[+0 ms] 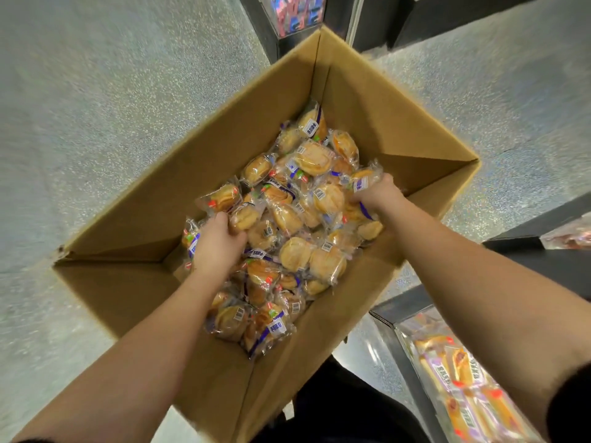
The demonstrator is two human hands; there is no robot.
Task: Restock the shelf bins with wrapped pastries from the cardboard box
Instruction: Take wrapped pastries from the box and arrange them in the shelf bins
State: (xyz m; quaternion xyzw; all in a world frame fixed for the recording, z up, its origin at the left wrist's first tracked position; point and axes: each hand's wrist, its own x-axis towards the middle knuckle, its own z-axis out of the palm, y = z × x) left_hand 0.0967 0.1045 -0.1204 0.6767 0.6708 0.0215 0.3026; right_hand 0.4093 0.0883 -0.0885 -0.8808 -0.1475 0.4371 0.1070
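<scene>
An open cardboard box (134, 292) stands on the floor below me, holding a heap of several wrapped pastries (307, 215), golden buns in clear wrappers with purple stripes. My left hand (217, 244) is down in the heap at its left side, fingers curled round a wrapped pastry (244, 217). My right hand (379, 195) reaches in at the right side of the box and grips a wrapped pastry (364, 179) near the box wall.
A shelf bin (463, 375) with orange and purple wrapped snacks lies at the lower right. Another dark shelf (566, 235) sits at the right edge, and a display of colourful packets (297, 11) stands beyond the box. Speckled grey floor (96, 107) surrounds the box.
</scene>
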